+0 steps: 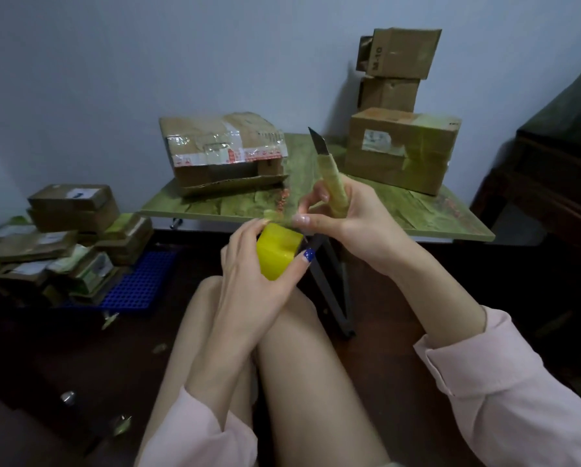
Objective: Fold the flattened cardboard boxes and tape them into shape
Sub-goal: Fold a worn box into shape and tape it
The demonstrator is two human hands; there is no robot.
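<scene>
Left hand [248, 274] grips the tape [275, 252]; right hand [343, 220], clutching the knife [331, 176] (blade up), pinches the tape's end: peel slowly, straight.

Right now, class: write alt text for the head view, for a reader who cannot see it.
A seated person's left hand grips a yellow tape roll while the right hand holds a utility knife, blade up, and pinches the tape's end. Behind stands a table with taped cardboard boxes.
</scene>
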